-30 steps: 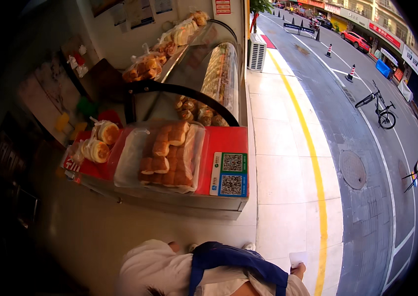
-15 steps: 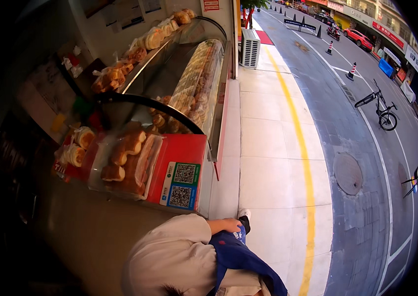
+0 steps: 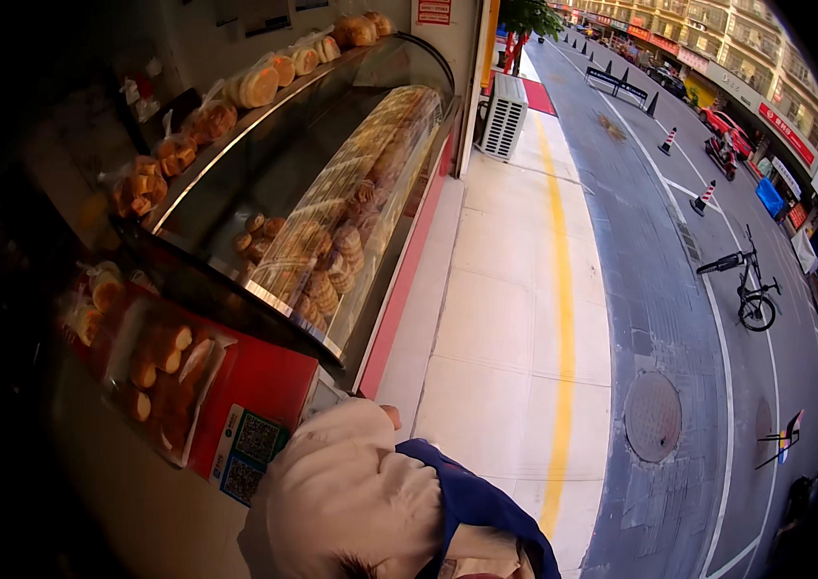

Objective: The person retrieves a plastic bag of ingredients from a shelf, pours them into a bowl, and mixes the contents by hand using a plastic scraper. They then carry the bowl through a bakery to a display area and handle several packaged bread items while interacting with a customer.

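My left arm, in a loose beige sleeve (image 3: 346,473), reaches forward at the lower middle. Only a small bit of skin of my left hand (image 3: 391,416) shows past the sleeve, so its fingers are hidden and I cannot tell what they hold. It is close to the near lower corner of a curved glass display case (image 3: 332,333). Beside the arm hangs a dark blue apron (image 3: 467,507). My right hand is out of view. Inside the case lie several round baked pastries (image 3: 346,253). Long bread rolls in clear plastic (image 3: 166,352) rest on a red counter (image 3: 264,381) left of my arm.
Bagged breads (image 3: 257,87) line the case's top. A printed code card (image 3: 253,444) lies on the counter. To the right run a pale pavement (image 3: 486,386) with a yellow line and a grey road. An air-conditioner unit (image 3: 503,121), striped cones (image 3: 703,198) and a bicycle (image 3: 749,285) stand outside.
My left hand was visible against the blue apron; now it is forward beside the case and mostly hidden by the sleeve. The view has shifted, bringing the case closer. A shoe is now out of sight.
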### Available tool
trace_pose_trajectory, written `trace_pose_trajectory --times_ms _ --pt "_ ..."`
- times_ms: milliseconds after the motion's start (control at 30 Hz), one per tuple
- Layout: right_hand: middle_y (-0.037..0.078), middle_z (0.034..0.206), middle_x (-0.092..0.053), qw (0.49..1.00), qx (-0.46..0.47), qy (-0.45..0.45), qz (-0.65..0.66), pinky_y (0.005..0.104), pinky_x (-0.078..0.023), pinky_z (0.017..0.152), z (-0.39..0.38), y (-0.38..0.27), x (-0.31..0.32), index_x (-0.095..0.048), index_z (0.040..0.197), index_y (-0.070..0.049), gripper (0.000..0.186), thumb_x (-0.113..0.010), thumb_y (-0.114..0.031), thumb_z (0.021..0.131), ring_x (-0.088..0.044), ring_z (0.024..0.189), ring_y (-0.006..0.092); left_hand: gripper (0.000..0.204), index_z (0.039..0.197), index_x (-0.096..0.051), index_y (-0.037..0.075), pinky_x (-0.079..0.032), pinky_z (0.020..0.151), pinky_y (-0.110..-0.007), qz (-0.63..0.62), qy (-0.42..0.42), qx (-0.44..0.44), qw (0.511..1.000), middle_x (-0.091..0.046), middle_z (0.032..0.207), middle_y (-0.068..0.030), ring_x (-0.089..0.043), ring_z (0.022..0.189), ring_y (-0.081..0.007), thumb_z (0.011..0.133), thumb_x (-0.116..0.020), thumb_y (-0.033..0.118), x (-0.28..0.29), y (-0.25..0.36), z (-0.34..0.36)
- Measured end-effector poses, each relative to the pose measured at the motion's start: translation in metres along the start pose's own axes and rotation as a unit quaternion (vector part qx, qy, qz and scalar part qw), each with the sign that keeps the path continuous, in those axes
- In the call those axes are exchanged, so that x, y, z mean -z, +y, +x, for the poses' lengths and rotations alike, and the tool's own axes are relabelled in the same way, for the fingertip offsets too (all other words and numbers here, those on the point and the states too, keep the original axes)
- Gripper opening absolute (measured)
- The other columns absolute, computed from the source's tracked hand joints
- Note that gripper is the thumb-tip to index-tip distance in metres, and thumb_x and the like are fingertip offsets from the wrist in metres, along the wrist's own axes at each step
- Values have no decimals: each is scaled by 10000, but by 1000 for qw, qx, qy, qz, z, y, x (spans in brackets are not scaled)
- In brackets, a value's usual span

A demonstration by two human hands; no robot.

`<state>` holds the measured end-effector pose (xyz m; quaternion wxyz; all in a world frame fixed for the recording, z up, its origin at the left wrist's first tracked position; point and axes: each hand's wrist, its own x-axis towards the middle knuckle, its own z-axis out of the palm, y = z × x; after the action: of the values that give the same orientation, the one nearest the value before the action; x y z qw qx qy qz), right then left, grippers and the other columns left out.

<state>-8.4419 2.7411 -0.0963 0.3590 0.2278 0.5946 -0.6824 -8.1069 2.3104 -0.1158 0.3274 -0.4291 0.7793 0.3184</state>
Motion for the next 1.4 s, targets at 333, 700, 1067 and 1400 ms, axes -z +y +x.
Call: trace_pose_trajectory --times_ms 333,700,1067,1400 --pt "127 1077 -527 988 -46 -110 -94 429 -442 827 166 -93 -170 -467 1119 10 321 -392 -146 849 -535 945 288 461 1116 -544 77 -396 890 -353 -333 195 15 923 -561 1098 -146 -516 1039 -291 767 -504 374 78 48 21" --pt "105 914 -571 928 -58 -180 -321 389 -470 636 433 -181 -448 -511 1040 -7 288 -424 -198 842 -556 823 245 209 601 -591 32 -463 609 -435 -374 259 470 757 -610 674 -154 -589 641 -315 727 -471 147 -215 142 -97" --pt "76 945 -591 -117 327 -484 -803 355 -474 644 400 17 -568 -556 1013 -78 325 -424 -307 826 -582 815 204 207 890 -584 87 -487 619 -440 -592 179 511 597 -591 771 -144 -592 769 -322 840 -411 190 -230 395 -133" --pt "268 848 -567 -112 279 -790 -535 467 -431 701 2 101 -333 -504 812 29 322 -417 -281 816 -551 790 420 369 687 -617 63 -460 586 -342 -679 342 600 250 -608 635 -72 -573 550 -199 715 -637 430 -500 620 -34"
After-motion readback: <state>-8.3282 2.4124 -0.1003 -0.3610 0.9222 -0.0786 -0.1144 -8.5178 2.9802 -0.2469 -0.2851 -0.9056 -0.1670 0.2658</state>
